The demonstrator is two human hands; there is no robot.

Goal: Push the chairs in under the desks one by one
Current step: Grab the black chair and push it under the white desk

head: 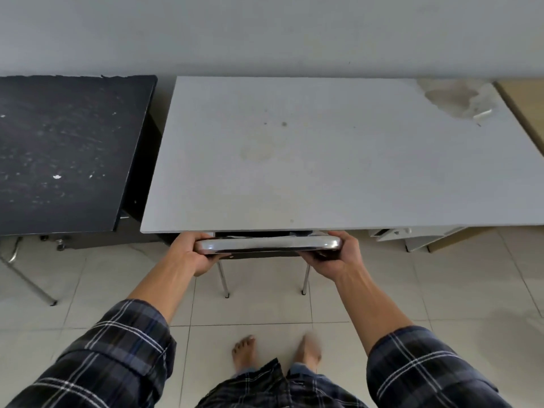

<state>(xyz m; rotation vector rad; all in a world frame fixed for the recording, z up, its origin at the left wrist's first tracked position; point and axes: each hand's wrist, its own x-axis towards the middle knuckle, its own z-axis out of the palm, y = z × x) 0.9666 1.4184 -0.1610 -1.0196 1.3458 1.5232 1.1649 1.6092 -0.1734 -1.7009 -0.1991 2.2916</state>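
Chair (266,245) seat hidden under white desk (323,160); hands grip backrest.

**Lighting and Image Quality**

Illumination is soft, diffuse and cool; no light source is in view. The white desk (323,160) and the wall (265,30) render as flat grey, with no hard shadows on either. A deep shadow fills the gap between the white desk and the black desk (64,148). A bright specular highlight runs along the chrome chair rail (268,244). Faint reflections show on the floor tiles (441,290). Wide-angle distortion bows the desk edges and splays the plaid sleeves (117,363) toward the lower corners. Overall sharpness is moderate, with compression softening. One bare foot (307,350) is smeared by motion blur.
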